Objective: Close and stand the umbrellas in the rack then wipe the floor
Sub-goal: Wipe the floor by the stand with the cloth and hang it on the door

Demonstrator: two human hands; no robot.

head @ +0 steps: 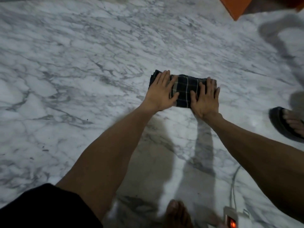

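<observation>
- We see a folded dark checked cloth [185, 90] lying flat on the white marble floor [74, 63], a little right of the middle of the view.
- Our left hand [162, 94] lies flat on the left end of the cloth. Its fingers are straight and close together, pointing away from us, and its thumb reaches across the fabric toward the other hand.
- Our right hand [206, 99] lies flat on the right end of the cloth. Its fingers are also straight and slightly spread, and its thumb is on the fabric.
- Neither hand curls round the cloth; both palms press down on it, with a strip of checked fabric showing between them.
- Both forearms stretch out from the bottom of the view toward the cloth, and their shadows fall on the floor beneath them.
- A bare foot [177, 214] stands on the floor at the bottom edge, between the two arms.
- Just beside that foot, to the right, a small pale device with a red glow [231, 219] sits with a white cable [233, 183] running up from it.
- A foot in a dark sandal [286, 124] stands at the right edge, well apart from the cloth.
- Black clothing [41, 208] fills the lower left corner.
- An orange thing [233, 7] shows at the top right corner; we cannot tell what it is.
</observation>
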